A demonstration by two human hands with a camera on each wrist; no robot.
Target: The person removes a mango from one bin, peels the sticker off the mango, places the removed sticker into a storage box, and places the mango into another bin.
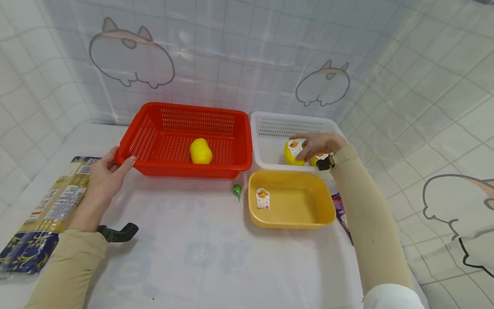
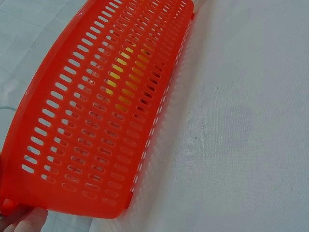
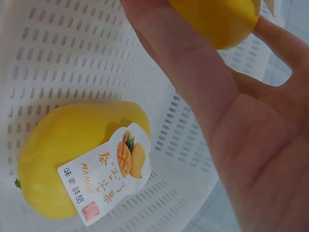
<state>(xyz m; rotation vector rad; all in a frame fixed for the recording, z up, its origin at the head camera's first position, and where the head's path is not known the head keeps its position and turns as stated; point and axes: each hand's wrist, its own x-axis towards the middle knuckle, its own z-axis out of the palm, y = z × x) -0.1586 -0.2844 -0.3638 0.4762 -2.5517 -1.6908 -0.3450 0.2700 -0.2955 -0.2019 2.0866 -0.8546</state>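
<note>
My left hand point(image 1: 105, 176) grips the rim at the near left corner of a red slotted basket point(image 1: 185, 168). Inside that basket lies one yellow mango point(image 1: 201, 151), also partly visible through the slots in the left wrist view. Over the white slotted basket point(image 1: 266, 150), my right hand point(image 1: 317, 143) holds a yellow mango point(image 3: 222, 21) between thumb and fingers; its label faces up in the head view. A second mango point(image 3: 53, 150) with a white MANGO label point(image 3: 108, 174) lies in the white basket, partly covered by my wrist in the head view.
A yellow tub point(image 1: 293, 223) with a mango label point(image 1: 263, 198) inside stands before the white basket. Left of it lies a green lollipop point(image 1: 237, 189). A long clear-and-blue package point(image 1: 58, 206) lies at the left, and a purple packet point(image 1: 339, 208) is partly behind my right forearm.
</note>
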